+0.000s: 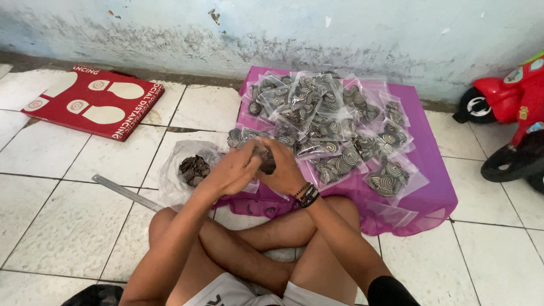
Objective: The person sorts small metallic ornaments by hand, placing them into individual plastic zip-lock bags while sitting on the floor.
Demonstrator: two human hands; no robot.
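Seen from the head camera, a person sits cross-legged on a white tiled floor, both hands brought together above the near edge of a purple cloth. The left hand is curled, fingers closed around a small clear bag of dark, spiral-patterned discs. The right hand, with dark bracelets at the wrist, is also clenched on the same bag, the two hands touching each other over it.

A heap of filled bags of the same discs covers the cloth beyond the hands, reaching toward the stained wall. Just left of the cloth lies a larger open plastic bag holding loose discs. A metal ruler lies on the tiles near that bag, further left of the cloth. A red floor mat with white footprints sits well left of the cloth, and a red ride-on toy stands to its right.
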